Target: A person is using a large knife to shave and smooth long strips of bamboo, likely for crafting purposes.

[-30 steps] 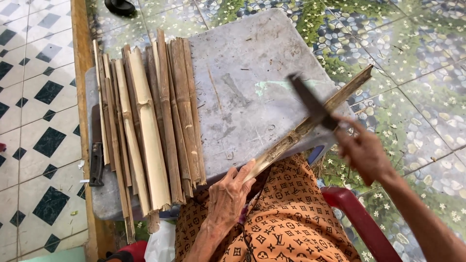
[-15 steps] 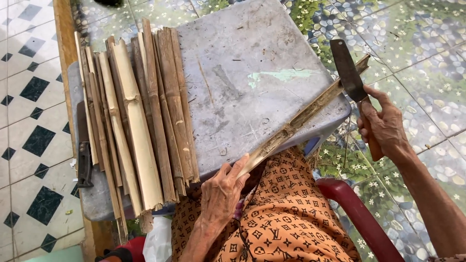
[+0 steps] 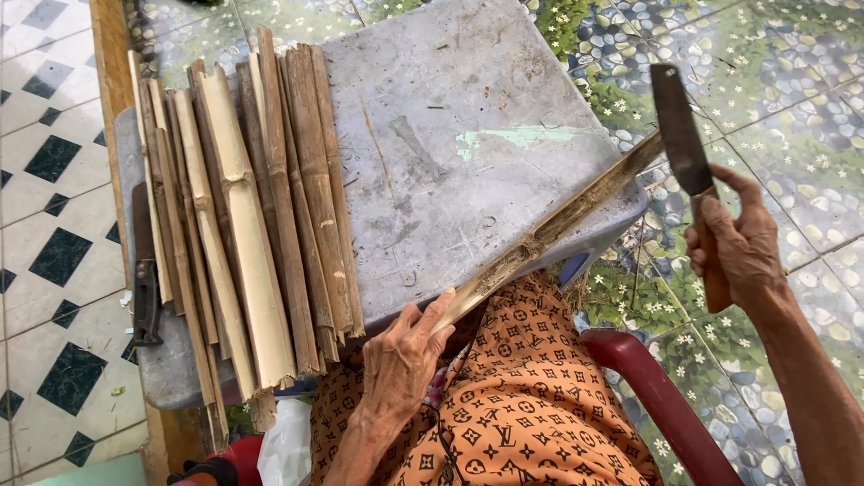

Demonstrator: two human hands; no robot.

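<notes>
Two hands at work: left hand (image 3: 402, 358) clenched on a bamboo strip (image 3: 549, 232) crossing the bench's (image 3: 468, 180) right edge; right hand (image 3: 733, 243) grasping a raised cleaver (image 3: 679, 126).

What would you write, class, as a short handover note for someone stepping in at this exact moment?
Left hand: grips the near end of a bamboo strip lying slantwise over the grey board.
Right hand: holds a cleaver by its handle, blade raised near the strip's far end, off the board.
Done: a stack of split bamboo pieces lies on the board's left side.
Left: the held strip is uncut as far as visible.
</notes>
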